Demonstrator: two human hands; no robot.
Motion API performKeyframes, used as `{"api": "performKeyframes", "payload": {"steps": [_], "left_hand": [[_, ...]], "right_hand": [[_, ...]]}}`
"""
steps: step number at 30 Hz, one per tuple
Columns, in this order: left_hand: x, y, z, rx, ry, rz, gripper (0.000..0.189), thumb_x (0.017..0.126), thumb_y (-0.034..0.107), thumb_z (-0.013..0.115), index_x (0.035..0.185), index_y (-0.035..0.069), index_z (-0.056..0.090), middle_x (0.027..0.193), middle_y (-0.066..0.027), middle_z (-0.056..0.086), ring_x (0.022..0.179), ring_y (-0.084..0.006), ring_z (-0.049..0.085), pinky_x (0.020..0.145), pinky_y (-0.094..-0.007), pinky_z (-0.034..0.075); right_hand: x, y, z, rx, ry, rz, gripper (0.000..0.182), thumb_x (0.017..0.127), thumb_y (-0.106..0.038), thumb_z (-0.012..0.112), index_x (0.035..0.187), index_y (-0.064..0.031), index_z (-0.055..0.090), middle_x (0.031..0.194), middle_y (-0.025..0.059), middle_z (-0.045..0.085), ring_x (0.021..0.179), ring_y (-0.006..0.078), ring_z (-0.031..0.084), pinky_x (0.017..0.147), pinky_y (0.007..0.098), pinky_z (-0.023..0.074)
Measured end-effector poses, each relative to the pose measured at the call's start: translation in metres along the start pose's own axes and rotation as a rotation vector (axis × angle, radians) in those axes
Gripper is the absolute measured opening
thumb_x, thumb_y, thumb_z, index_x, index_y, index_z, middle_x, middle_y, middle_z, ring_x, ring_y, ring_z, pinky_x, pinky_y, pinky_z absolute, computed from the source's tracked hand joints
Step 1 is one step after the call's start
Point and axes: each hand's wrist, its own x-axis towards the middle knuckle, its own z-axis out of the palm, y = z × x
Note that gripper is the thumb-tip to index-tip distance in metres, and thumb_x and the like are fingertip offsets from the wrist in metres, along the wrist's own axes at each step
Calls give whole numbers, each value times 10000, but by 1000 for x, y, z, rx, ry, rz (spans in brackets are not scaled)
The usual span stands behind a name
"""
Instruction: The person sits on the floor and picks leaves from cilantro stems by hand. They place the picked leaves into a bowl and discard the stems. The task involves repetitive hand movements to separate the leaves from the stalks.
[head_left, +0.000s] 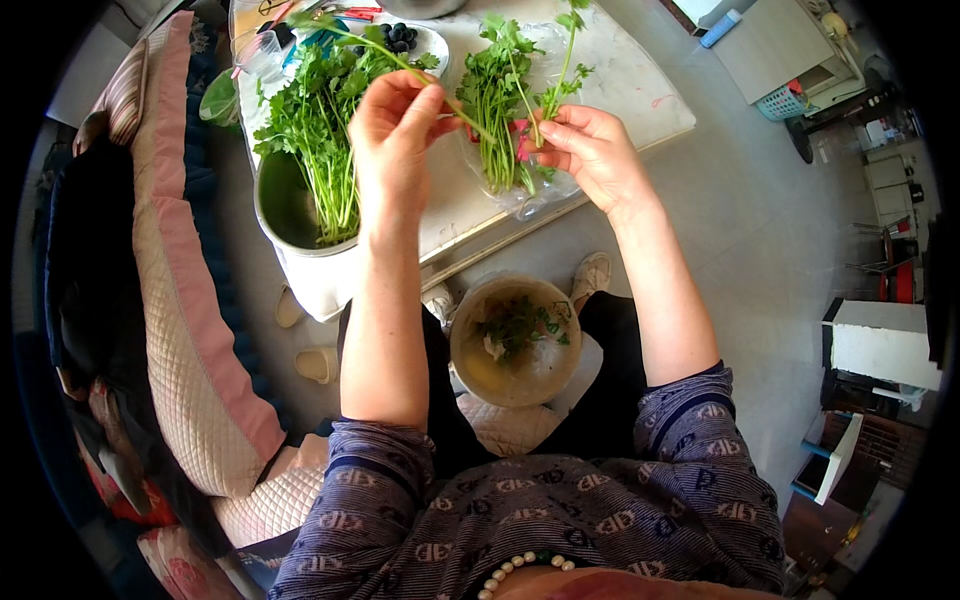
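Note:
Between the thumb and fingers of my left hand (397, 142) is a single cilantro stem (375, 46), its stem end pointing right and its leaves up and left. My right hand (592, 150) pinches a few more cilantro sprigs (568, 49) upright by their lower stems. Below and between the hands, a bunch of cilantro (491, 101) lies on a clear plastic bag (517, 202), with a pink-red tie partly hidden by my right fingers. At the left, a larger heap of cilantro (311, 112) stands in a metal basin (281, 232).
A bin (517, 394) with leafy scraps stands on the floor between my knees. Dark grapes (397, 37) on a plate, a clear plastic cup (257, 54) and scissors lie at the table's (637, 82) far left. A quilted sofa (187, 360) runs along the left.

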Motion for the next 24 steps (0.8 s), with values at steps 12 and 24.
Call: {"api": "performKeyframes", "payload": {"steps": [12, 24], "left_hand": [[-11, 66, -81, 1086, 99, -61, 177, 799, 49, 627, 964, -16, 607, 793, -47, 631, 668, -89, 589, 572, -219, 447], [-17, -8, 0, 497, -135, -223, 265, 876, 209, 631, 1028, -8, 636, 837, -32, 652, 652, -74, 531, 601, -219, 430]], "right_hand": [[0, -5, 2, -78, -38, -39, 186, 872, -42, 614, 1043, 29, 624, 927, 93, 661, 805, 169, 663, 647, 235, 546], [0, 1, 19, -67, -80, -70, 169, 879, -49, 605, 1033, 14, 630, 950, 80, 662, 848, 168, 663, 677, 242, 550]]}}
